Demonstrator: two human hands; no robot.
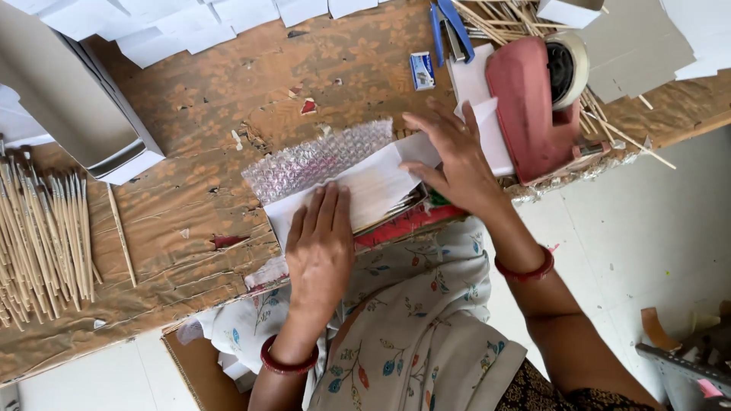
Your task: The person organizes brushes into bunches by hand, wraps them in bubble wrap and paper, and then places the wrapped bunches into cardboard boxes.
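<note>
My left hand (320, 243) lies flat, palm down, on a white paper-wrapped bundle (373, 190) at the near table edge. Thin wooden sticks poke out of the bundle's right end (403, 204). A sheet of bubble wrap (316, 158) lies under and behind the bundle. My right hand (457, 164) presses on the white paper flap at the bundle's right end, fingers spread, right beside a red tape dispenser (529, 106).
A heap of wooden paintbrushes (42, 236) lies at the left. Flat grey-white cardboard boxes (68, 99) sit at the upper left, white paper sheets (175, 27) along the far edge. A blue stapler (451, 30), small staple box (422, 70) and loose sticks (502, 19) lie near the dispenser.
</note>
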